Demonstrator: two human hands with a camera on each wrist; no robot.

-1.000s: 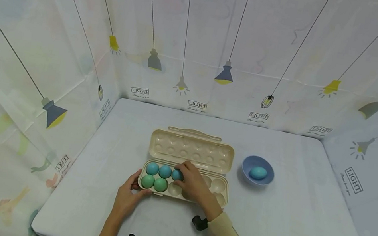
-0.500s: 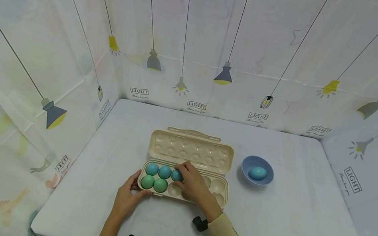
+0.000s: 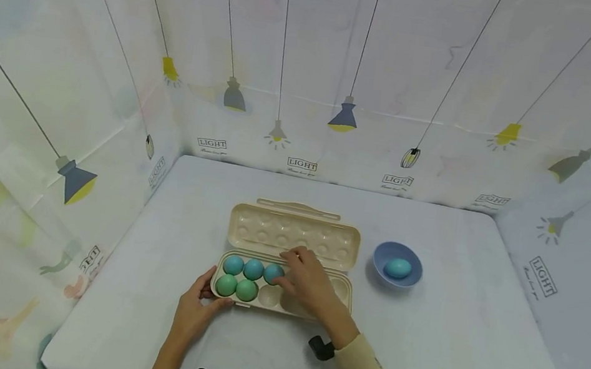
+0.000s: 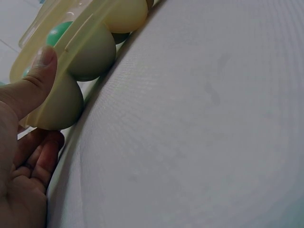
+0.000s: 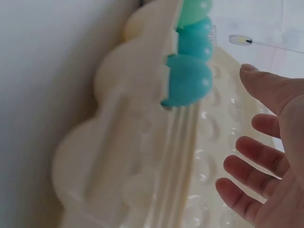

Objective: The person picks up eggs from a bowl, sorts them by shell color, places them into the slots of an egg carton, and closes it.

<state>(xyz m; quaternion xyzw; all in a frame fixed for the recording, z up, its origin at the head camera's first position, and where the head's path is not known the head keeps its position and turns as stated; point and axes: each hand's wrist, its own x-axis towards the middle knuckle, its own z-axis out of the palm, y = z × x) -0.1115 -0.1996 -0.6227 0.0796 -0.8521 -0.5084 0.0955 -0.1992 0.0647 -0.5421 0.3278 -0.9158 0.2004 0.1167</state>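
Observation:
A cream plastic egg carton [image 3: 297, 231] lies with its lid folded back. In its left part sit three blue eggs [image 3: 253, 269] along the far row and two green eggs [image 3: 246, 290] along the near row. My left hand [image 3: 191, 313] grips the carton's left end, the thumb [image 4: 43, 64] on the rim and the other fingers low against the side. Over the carton's middle, my right hand [image 3: 310, 284] hovers with fingers spread, holding nothing. In the right wrist view, its fingertips [image 5: 247, 71] are apart from the rightmost blue egg [image 5: 190, 80]. The hand hides part of the right-hand cups.
To the right of the carton stands a blue bowl [image 3: 412, 281] with one blue egg [image 3: 398, 267] in it. A white cloth covers the table [image 3: 452, 358]. Printed curtains [image 3: 314, 55] rise behind it and at both sides.
My right hand has released the third blue egg and drawn up and slightly right of it, fingers spreading. The left hand keeps its grip on the carton. The head view has shifted slightly.

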